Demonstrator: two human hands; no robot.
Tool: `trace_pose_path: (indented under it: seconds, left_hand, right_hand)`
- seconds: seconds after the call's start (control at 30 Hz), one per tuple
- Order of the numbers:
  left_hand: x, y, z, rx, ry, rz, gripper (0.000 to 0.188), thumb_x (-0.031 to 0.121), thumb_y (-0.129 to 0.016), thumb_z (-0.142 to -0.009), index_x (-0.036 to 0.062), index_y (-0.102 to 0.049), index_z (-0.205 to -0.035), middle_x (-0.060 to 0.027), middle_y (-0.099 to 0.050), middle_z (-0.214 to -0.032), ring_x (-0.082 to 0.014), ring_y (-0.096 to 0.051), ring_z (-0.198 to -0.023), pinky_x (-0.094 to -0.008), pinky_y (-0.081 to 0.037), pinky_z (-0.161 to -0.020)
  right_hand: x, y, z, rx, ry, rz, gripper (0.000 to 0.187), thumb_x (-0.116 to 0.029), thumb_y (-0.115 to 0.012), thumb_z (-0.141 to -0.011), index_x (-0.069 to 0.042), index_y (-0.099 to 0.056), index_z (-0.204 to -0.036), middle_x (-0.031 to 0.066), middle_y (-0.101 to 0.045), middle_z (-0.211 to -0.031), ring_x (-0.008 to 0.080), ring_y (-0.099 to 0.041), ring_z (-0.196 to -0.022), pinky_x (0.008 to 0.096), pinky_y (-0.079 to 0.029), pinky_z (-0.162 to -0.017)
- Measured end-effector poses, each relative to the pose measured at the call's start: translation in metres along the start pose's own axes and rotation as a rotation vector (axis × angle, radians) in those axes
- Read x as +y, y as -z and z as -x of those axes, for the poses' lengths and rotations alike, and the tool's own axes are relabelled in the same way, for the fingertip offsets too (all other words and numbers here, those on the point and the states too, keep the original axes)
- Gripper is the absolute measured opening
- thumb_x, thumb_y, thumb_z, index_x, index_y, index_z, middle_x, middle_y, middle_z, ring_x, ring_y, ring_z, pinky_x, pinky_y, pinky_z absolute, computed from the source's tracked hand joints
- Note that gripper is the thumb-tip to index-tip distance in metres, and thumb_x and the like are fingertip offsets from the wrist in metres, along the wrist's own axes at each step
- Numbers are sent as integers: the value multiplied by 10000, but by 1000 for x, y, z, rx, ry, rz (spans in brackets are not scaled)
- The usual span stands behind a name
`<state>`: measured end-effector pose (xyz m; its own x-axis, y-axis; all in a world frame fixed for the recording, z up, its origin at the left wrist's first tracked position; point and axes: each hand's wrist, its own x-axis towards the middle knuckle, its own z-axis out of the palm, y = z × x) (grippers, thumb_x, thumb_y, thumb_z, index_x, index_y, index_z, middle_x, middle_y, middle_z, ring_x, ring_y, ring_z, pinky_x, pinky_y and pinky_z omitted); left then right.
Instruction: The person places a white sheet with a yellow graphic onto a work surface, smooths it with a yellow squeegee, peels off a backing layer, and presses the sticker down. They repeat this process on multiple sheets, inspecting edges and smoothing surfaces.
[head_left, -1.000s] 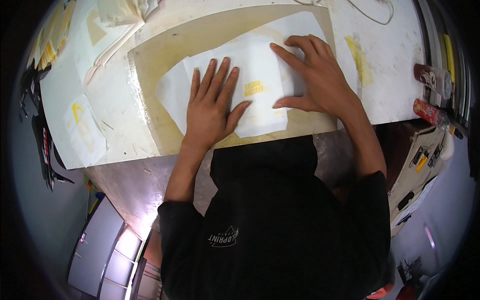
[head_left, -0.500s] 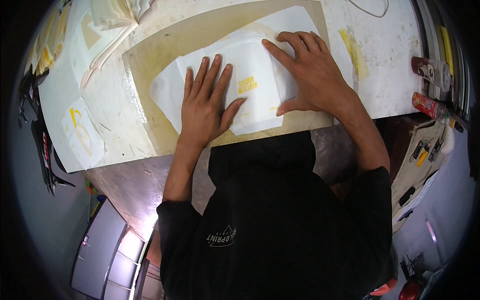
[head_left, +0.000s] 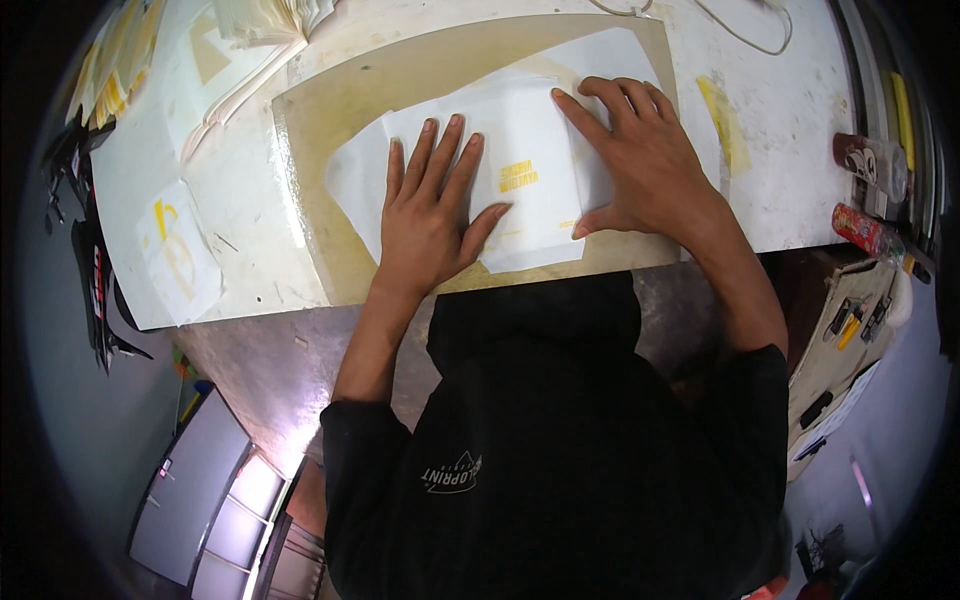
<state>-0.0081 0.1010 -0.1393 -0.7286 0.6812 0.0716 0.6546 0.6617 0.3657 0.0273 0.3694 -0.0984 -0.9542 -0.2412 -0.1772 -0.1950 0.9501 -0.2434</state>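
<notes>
A white paper sheet (head_left: 535, 140) with small yellow print lies in front of me, over a larger white sheet (head_left: 352, 180). Beneath both is a tan mat (head_left: 300, 115) that reaches the table's near edge. My left hand (head_left: 425, 225) rests flat across the left part of the paper, fingers spread. Along the right edge of the printed sheet, my right hand (head_left: 650, 165) is spread wide, its index fingertip near the top corner and its thumb near the bottom corner. Neither hand grips anything. The hands cover parts of the paper.
Loose paper sheets (head_left: 265, 20) are piled at the far left of the table. A white sheet with yellow marks (head_left: 180, 255) lies near the left edge. To the right are a yellowish film strip (head_left: 722, 115), a clear cup (head_left: 868, 163) and a red container (head_left: 865, 230). A cable (head_left: 750, 40) curls at the back.
The whole view has shifted, so the table and hands appear slightly farther right and lower. Both hands keep about the same place on the paper.
</notes>
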Motion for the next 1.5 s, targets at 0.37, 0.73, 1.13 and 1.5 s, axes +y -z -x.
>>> trace_pose_path:
  seconds: [0.37, 0.73, 1.13, 1.5]
  left_hand:
    - [14, 3, -2, 55, 37, -165, 705, 558, -703, -894, 61, -622, -1388, -156, -496, -1543, -412, -388, -1467, -699, -140, -1195]
    - [36, -3, -22, -31, -91, -190, 746, 490, -673, -924, 28, -501, -1484, -153, -393, -1616, -361, -301, -1526, -638, -140, -1234]
    - [33, 4, -29, -200, -222, 45, 836, 519, -719, -883, 94, -434, -1544, -118, -351, -1641, -339, -305, -1522, -538, -215, -1253]
    - [34, -1, -26, -155, -184, 97, 789, 508, -738, -860, 83, -520, -1488, -181, -340, -1630, -387, -280, -1523, -562, -199, -1251]
  right_hand:
    - [-2, 1, 1, 7, -4, -5, 1305, -494, -991, -412, -98, -452, -1532, 138, -470, -1477, 352, -410, -1405, 566, -319, -1189]
    - [0, -3, 2, 39, 25, 4, 1309, -488, -996, -398, -78, -461, -1520, 145, -481, -1461, 362, -425, -1388, 579, -343, -1167]
    - [8, -9, 3, 82, 66, -26, 1267, -503, -982, -430, -112, -470, -1522, 132, -486, -1462, 356, -420, -1385, 588, -325, -1166]
    - [78, -1, 44, 519, -301, -328, 520, -317, -859, -820, 24, -708, -1183, 221, -660, -1226, 379, -627, -1144, 466, -489, -1007]
